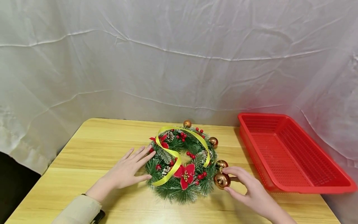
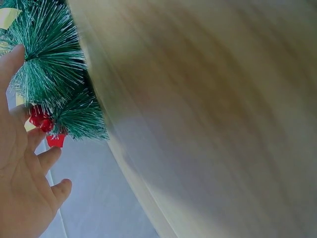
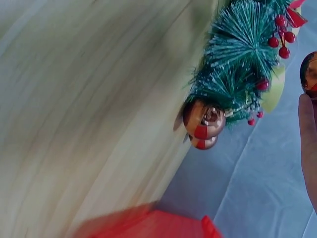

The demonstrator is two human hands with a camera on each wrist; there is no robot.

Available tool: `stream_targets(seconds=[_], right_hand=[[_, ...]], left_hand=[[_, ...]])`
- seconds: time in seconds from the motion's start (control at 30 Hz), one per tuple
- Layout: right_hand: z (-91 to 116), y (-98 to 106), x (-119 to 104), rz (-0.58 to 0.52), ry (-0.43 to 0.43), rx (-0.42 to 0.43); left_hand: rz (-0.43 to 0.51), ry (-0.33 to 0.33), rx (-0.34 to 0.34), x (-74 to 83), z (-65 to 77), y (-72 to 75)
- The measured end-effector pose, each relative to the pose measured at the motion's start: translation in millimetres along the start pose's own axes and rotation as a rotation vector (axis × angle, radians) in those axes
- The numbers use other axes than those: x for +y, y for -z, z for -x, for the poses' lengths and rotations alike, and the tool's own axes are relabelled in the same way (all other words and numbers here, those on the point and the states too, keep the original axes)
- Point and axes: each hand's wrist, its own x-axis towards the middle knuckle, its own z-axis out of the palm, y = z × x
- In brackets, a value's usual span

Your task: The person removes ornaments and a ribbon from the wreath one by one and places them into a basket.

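A green Christmas wreath lies on the table, dressed with red berries, pine cones and red poinsettia flowers. A yellow ribbon curls loosely over its top. My left hand rests at the wreath's left edge, fingers spread and nearly straight against the needles. At the right edge my right hand pinches a shiny copper bauble between thumb and fingers; part of this bauble shows at the right wrist view's border. Another copper bauble sits just behind it, beside the wreath.
Two more copper baubles lie along the wreath's outer side, one at the right and one at the back. A red plastic basket stands on the right. Behind the wooden table hangs a pale grey cloth.
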Motion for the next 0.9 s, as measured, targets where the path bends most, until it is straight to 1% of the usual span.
stream_targets(seconds=[0.23,0.4,0.5,0.6,0.73,0.9], right_hand=[[4.7,11.4,6.4,0.030,-0.066,0.015],[4.9,21.1,5.6,0.062,-0.184,0.014],[5.9,24.9,6.8,0.061,-0.227,0.017],[7.0,27.3,9.1,0.035,-0.236,0.030],[8.0,30.8,11.3,0.042,-0.220,0.054],[9.5,36.6,12.4,0.089,-0.241,0.070]], left_hand=[[-0.009,-0.002,0.002,-0.3,0.3,-0.5],[-0.012,-0.012,0.025,-0.4,0.0,-1.3],[-0.011,-0.020,0.042,-0.3,-0.2,-1.5],[-0.012,-0.020,0.043,-0.2,0.0,-1.4],[-0.016,-0.011,0.023,-0.5,0.2,-1.4],[-0.009,-0.008,0.016,-0.5,0.1,-1.5]])
